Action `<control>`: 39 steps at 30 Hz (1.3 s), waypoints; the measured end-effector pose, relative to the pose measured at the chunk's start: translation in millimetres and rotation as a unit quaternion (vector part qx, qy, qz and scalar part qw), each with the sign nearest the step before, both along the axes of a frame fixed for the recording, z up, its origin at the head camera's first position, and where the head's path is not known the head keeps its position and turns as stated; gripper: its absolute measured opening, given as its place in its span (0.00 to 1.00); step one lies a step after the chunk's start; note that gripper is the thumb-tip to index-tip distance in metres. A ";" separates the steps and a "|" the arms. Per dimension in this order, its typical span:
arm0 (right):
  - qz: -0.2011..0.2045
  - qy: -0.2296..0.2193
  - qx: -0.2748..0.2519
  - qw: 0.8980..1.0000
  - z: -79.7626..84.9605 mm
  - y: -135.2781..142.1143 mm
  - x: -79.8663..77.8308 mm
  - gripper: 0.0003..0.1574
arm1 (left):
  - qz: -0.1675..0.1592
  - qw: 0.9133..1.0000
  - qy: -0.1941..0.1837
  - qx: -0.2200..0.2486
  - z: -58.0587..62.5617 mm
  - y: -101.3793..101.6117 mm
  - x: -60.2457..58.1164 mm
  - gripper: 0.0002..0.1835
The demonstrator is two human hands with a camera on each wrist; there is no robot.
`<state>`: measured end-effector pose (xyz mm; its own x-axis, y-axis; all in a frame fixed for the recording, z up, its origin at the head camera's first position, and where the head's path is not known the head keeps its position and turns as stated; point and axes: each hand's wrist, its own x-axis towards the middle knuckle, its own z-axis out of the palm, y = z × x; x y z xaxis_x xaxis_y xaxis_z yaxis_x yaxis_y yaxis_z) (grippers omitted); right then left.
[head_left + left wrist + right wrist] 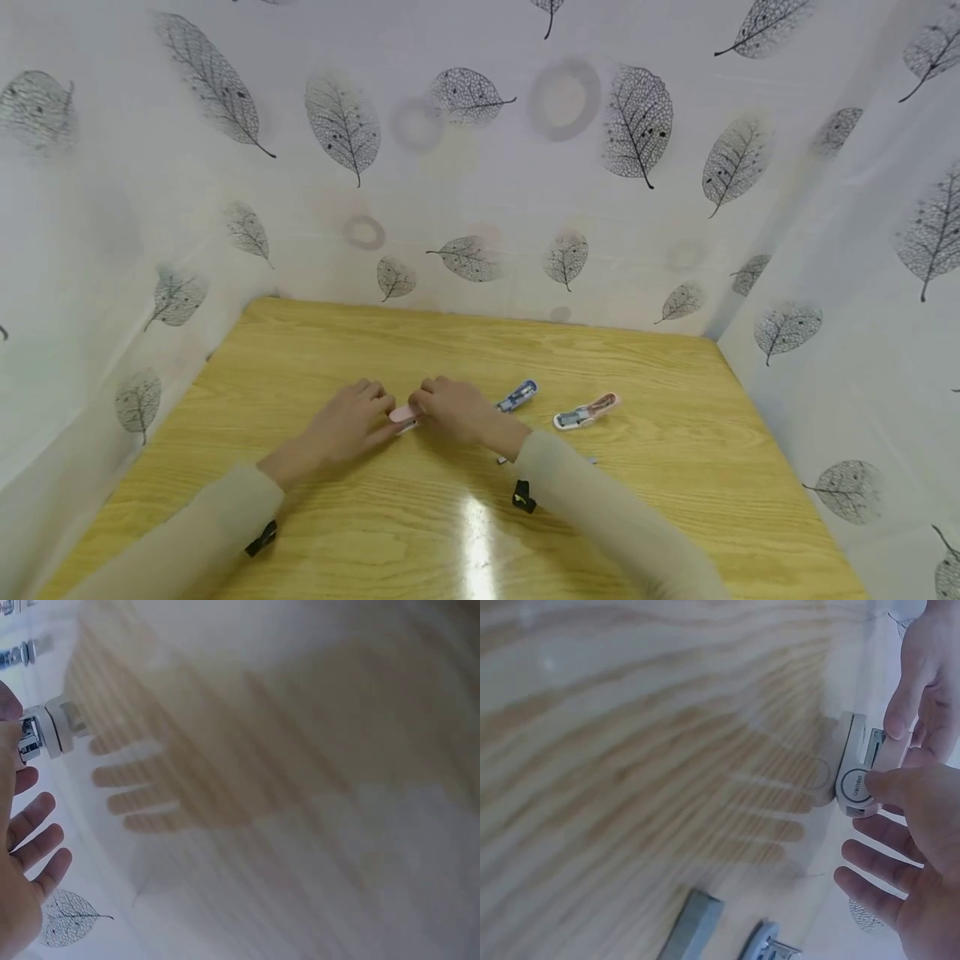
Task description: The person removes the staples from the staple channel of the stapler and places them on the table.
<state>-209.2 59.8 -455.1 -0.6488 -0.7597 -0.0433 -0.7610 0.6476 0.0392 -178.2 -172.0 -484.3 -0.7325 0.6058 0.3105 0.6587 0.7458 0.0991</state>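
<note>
A small stapler with a pink top (405, 413) and a white base stands on the table between both hands. My left hand (351, 422) pinches one end, its thumb near the pink top and its other fingers spread. My right hand (459, 414) grips the hinge end. In the right wrist view, the right thumb lies on the round marked side of the stapler (853, 780), with the lower fingers extended. There the pink arm is lifted off the white base, and metal shows between them. The left wrist view catches only the stapler's white and metal end (52, 731).
Right of the hands lie a blue stapler (517, 396) and a pink-and-white one (587, 412), both spread open. A grey staple strip (692, 926) lies near the right forearm, and another small strip end (592, 460) shows past the sleeve. Leaf-patterned curtains border the wooden table (337, 517).
</note>
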 end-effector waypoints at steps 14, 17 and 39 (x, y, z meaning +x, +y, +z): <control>0.046 0.006 -0.027 0.999 0.2 24.8 16.4 0.20 | -0.007 0.999 -0.028 0.020 0.1 16.3 16.7 0.14; 0.043 -0.010 -0.046 0.998 -0.3 23.1 17.4 0.23 | 0.005 0.999 -0.043 0.020 -0.9 14.0 19.6 0.17; 0.073 0.002 -0.099 0.992 -19.6 10.8 11.9 0.21 | 0.066 0.997 -0.019 0.031 -16.8 21.3 30.8 0.15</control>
<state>-197.3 70.5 -474.6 -0.5304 -0.8395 0.1180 -0.8478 0.5251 -0.0743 -147.4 -150.7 -501.1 -0.8170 0.4835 0.3141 0.5496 0.8179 0.1704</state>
